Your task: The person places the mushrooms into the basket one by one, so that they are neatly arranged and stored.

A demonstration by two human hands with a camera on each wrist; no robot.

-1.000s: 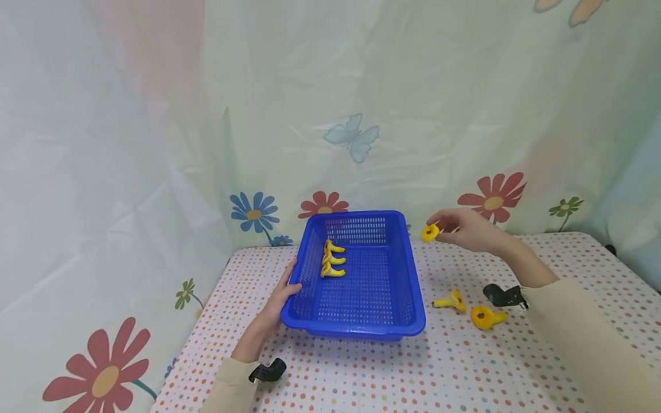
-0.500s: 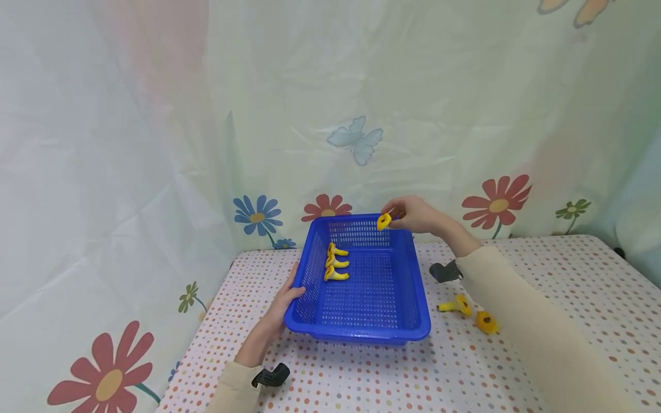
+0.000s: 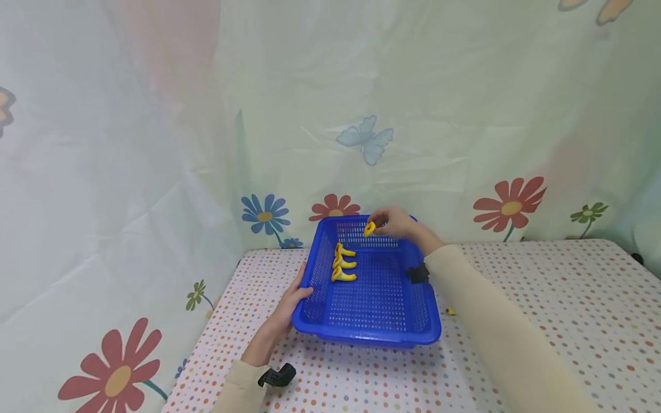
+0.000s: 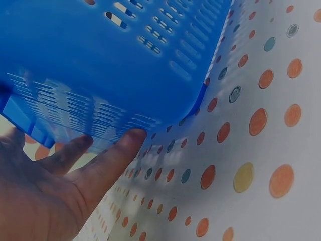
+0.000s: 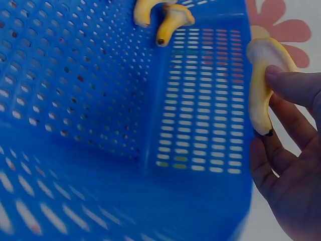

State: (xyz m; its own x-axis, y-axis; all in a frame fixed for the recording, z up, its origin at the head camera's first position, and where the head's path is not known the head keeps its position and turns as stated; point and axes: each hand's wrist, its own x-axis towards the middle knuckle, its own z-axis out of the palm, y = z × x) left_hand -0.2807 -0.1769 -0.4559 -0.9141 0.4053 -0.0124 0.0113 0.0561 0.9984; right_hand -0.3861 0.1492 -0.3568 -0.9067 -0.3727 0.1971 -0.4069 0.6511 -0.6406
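A blue plastic basket (image 3: 366, 337) stands on the table, with several openings in its walls and floor. Several yellow trumpet-shaped mushrooms (image 3: 345, 264) lie in a row along its left inner side. My right hand (image 3: 395, 222) pinches another yellow mushroom (image 5: 262, 85) between thumb and fingers, above the basket's far wall; its pale stem points down in the right wrist view. At the basket's left side, my left hand (image 3: 287, 304) holds the rim with the thumb, while its fingers (image 4: 113, 160) lie against the outer wall.
A yellow piece (image 3: 451, 311) shows on the table right of the basket, mostly hidden by my right sleeve. The dotted tablecloth (image 3: 361, 378) spreads around the basket. A floral curtain (image 3: 434, 143) hangs behind the table.
My right hand has carried the mushroom leftward from right of the basket to over its far part. The sleeve now covers most of the mushrooms on the table. The left hand keeps its hold.
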